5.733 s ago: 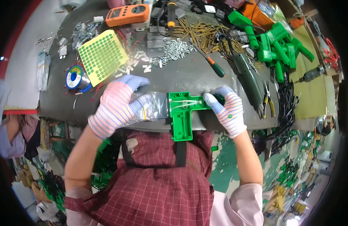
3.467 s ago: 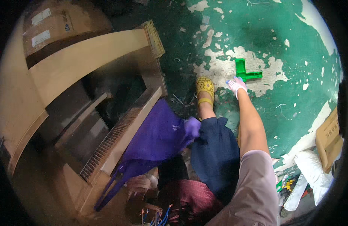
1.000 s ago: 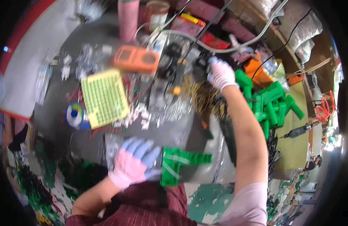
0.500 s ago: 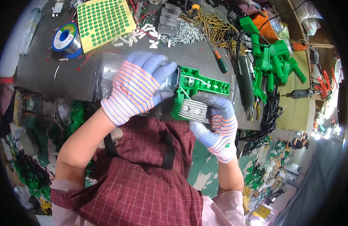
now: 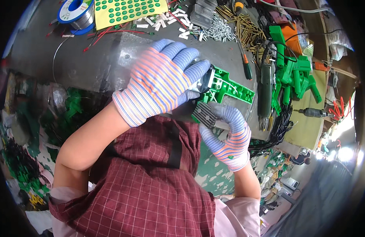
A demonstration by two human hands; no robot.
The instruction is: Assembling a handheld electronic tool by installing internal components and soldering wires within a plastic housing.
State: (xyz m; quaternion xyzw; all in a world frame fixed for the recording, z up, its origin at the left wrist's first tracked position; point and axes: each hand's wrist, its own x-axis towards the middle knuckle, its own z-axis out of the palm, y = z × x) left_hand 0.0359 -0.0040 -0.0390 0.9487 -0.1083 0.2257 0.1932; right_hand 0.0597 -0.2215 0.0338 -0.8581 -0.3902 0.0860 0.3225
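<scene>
Both hands wear striped knit gloves. My left hand (image 5: 160, 81) is closed around a clear part with a black rim (image 5: 207, 81), which sits at the left end of a green plastic housing half (image 5: 230, 89). The housing's hollow inside, with ribs and screw posts, faces up, and a pale wire crosses it. Just below, my right hand (image 5: 232, 136) pinches a grey finned heat sink (image 5: 204, 115) between thumb and fingers, at the housing's near end. How far the heat sink sits inside the housing I cannot tell.
Beyond the hands lie a solder spool (image 5: 76, 14), a yellow sticker sheet (image 5: 127, 12), silver screws (image 5: 219, 29), brass rods (image 5: 249, 29) and a screwdriver (image 5: 246, 65). To the right are a dark power screwdriver (image 5: 265, 91), green housings (image 5: 295, 75) and black cables (image 5: 283, 124).
The view has shifted, so the bench items sit higher and farther right. The housing has tilted, its right end dipping. The heat sink has turned and its fins look darker. Both hands keep their grips.
</scene>
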